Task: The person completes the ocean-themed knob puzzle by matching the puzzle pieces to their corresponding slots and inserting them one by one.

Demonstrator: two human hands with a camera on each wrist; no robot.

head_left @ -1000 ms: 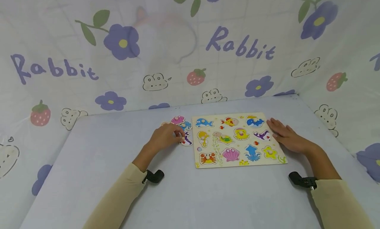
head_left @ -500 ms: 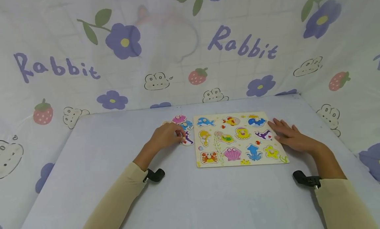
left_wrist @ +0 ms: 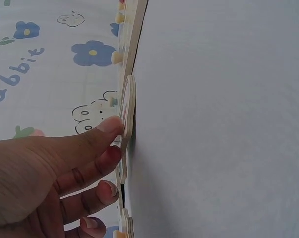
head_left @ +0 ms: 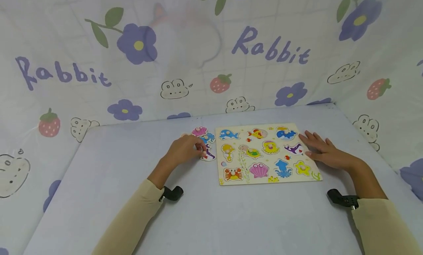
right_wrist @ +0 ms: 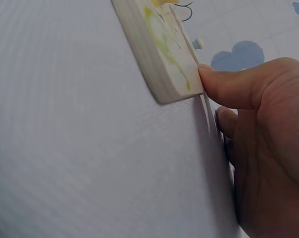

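My left hand (head_left: pixel 183 150) pinches the purple sea-animal puzzle piece (head_left: pixel 209 155) at the left of the wooden puzzle board (head_left: pixel 231 161). In the left wrist view, the thumb and index finger meet at this piece (left_wrist: pixel 130 101), seen edge-on low over the table, while the other fingers curl loosely. My right hand (head_left: pixel 325 152) lies beside the board's right edge with fingers extended. In the right wrist view, its thumb touches the board (right_wrist: pixel 164 74) near a corner. Sea creatures cover the board, several of them with small knobs.
Beyond my left hand lie a pink shell piece (head_left: pixel 199 131) and a blue tentacled piece (head_left: pixel 209 138), close to the board's left edge. The pale table (head_left: pixel 264 218) meets a printed curtain (head_left: pixel 185 57) at the back.
The camera view shifts slightly. My left hand stays at the purple puzzle piece with almost no movement. My right hand remains at the board's right edge.
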